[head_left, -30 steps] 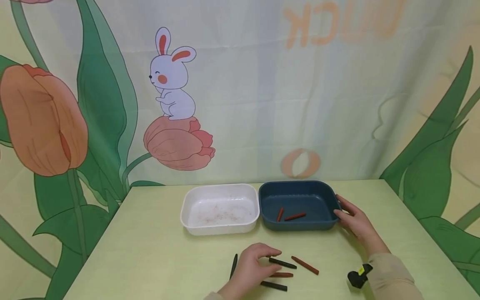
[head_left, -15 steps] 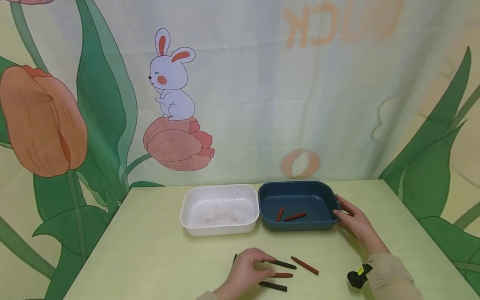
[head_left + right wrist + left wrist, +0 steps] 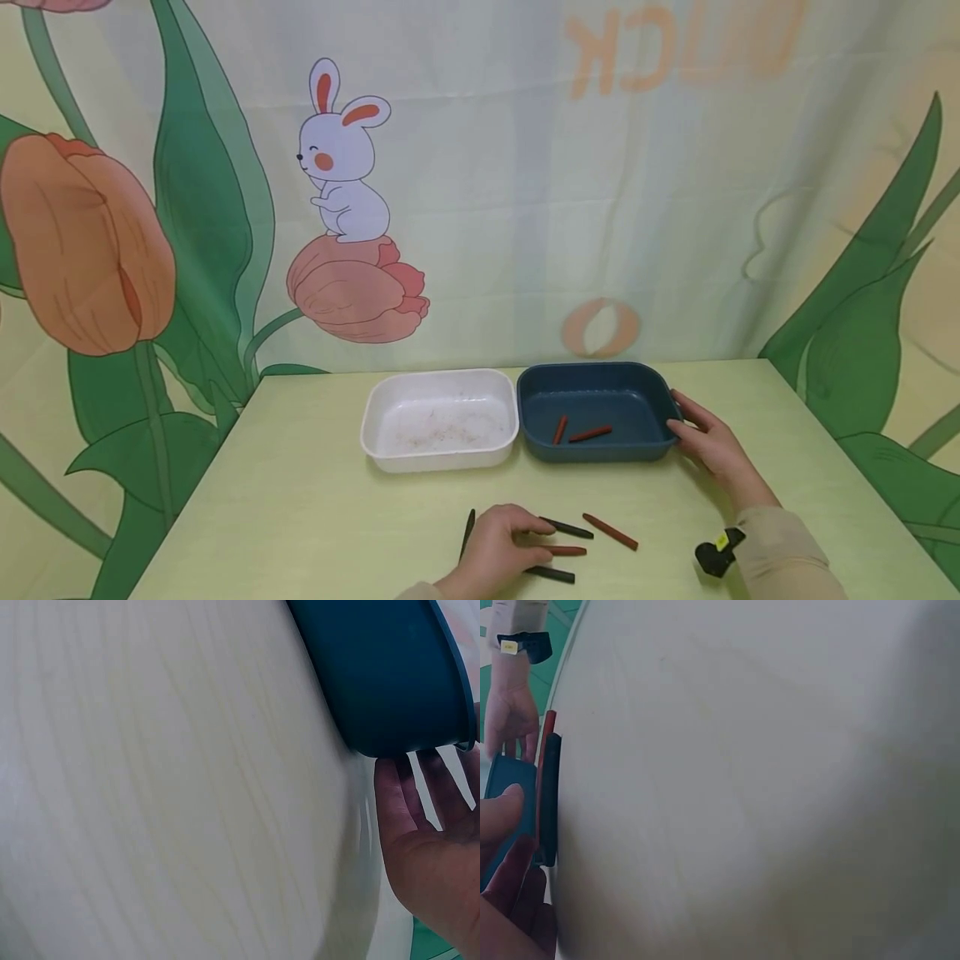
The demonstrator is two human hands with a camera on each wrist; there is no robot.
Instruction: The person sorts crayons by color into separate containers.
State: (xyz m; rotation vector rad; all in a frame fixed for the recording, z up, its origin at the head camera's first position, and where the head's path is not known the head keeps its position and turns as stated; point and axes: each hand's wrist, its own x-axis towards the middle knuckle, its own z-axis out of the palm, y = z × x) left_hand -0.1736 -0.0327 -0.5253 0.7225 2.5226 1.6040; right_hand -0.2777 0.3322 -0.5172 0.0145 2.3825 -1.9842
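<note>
My left hand [image 3: 495, 546] is low over the near part of the table, thumb and forefinger apart on either side of a dark red crayon [image 3: 566, 551]; whether they touch it is unclear. Black crayons lie around that hand: one above [image 3: 568, 528], one below [image 3: 552, 574] and one partly hidden to its left [image 3: 468, 530]. Another red crayon [image 3: 610, 532] lies to the right. With its thumb over the rim and fingers against the outer end wall, my right hand [image 3: 716, 450] holds the dark blue tray [image 3: 600, 452]. Inside it are two red crayons [image 3: 591, 433].
A white tray [image 3: 442, 460] stands against the blue tray's left side, with faint coloured smudges on its floor. Behind the table [image 3: 285, 500] hangs a printed curtain [image 3: 480, 208]. A small black device [image 3: 717, 554] is on the right wrist.
My left hand has dipped slightly towards the table, and its thumb and forefinger have come a little closer together. The right hand, trays and crayons have stayed in place.
</note>
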